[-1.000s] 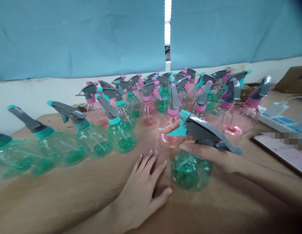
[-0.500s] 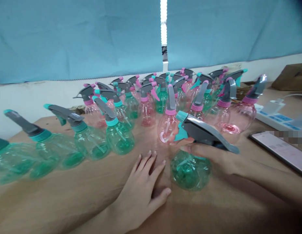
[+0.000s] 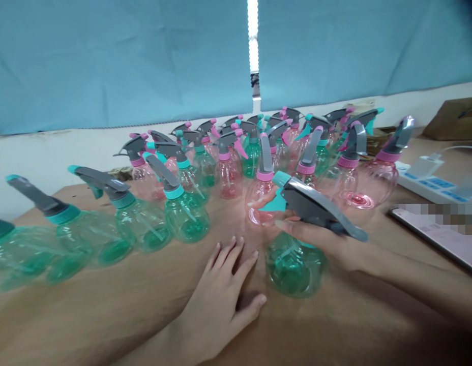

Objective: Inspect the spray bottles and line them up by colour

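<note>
A green spray bottle (image 3: pixel 295 269) stands well in from the table's (image 3: pixel 117 310) far edge, the right hand's (image 3: pixel 335 249) fingers curled round its neck. Nearby, the left hand (image 3: pixel 218 300) lies palm-down, fingers slightly spread; other bottles (image 3: pixel 229 178) crowd toward that edge.

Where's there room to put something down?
A wide bare patch of tabletop lies between the left hand and the row of green bottles. Another lies nearer than the spray bottle in the right hand, between both forearms. It's crowded at the back, where pink and green bottles bunch together.
</note>
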`<state>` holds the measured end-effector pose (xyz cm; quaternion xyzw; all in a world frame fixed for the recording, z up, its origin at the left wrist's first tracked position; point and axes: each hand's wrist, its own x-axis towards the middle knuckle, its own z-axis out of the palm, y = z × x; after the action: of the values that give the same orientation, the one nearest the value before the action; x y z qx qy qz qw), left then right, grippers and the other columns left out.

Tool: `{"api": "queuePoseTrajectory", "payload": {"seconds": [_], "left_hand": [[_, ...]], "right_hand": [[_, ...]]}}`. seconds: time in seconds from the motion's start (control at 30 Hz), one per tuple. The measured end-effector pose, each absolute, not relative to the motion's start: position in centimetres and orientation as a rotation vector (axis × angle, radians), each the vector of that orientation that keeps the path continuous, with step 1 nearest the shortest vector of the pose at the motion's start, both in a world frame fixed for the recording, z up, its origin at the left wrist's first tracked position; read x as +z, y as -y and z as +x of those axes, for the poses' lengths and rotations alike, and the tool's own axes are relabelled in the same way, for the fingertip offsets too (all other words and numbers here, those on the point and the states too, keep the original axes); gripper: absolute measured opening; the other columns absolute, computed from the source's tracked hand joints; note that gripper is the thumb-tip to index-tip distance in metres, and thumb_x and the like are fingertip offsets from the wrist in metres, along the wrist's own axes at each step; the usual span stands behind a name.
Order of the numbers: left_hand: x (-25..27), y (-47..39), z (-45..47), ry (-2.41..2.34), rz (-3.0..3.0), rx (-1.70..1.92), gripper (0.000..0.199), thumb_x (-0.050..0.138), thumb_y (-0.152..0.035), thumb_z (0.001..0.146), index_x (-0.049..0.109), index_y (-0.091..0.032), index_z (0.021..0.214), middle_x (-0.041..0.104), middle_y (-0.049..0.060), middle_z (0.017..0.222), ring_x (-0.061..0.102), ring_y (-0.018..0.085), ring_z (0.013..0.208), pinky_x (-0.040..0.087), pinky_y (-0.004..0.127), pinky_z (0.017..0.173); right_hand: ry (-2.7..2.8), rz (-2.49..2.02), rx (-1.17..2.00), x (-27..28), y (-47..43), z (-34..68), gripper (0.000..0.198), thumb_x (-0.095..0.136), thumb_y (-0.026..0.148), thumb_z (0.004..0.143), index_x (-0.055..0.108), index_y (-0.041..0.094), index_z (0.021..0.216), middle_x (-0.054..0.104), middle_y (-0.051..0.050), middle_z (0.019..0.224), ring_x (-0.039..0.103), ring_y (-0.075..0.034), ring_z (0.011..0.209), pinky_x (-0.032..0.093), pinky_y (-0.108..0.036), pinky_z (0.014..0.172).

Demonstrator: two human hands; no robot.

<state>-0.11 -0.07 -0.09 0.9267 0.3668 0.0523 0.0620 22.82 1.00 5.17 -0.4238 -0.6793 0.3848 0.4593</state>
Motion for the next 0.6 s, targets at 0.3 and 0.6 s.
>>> {"api": "queuePoseTrajectory", "payload": {"seconds": [0.3,0.6], "left_hand": [[0.0,0.09,0.08,-1.111,2.795,0.19,0.056,0.051,-0.047,0.093,0.04,-0.02,0.141,0.03,0.012,0.152,0.026,0.032,0.138,0.026,0.054,0.109],[-0.06,0.1,-0.05,-1.101,2.792,0.204,0.056,0.05,-0.046,0.093,0.04,-0.019,0.141,0.028,0.013,0.152,0.025,0.032,0.138,0.026,0.054,0.109]], "right_hand": [[1.671,-0.959,0.998,5.14,-1.32,22.67,0.017,0.058,0.025,0.084,0.061,0.028,0.101,0.067,0.0,0.099,0.063,-0.018,0.089,0.051,-0.03,0.076],[1.709,-0.887,1.053,5.32,-1.37,22.79,0.024,0.059,0.019,0.082,0.058,0.03,0.103,0.063,0.001,0.099,0.058,-0.018,0.091,0.048,-0.031,0.078]]}}
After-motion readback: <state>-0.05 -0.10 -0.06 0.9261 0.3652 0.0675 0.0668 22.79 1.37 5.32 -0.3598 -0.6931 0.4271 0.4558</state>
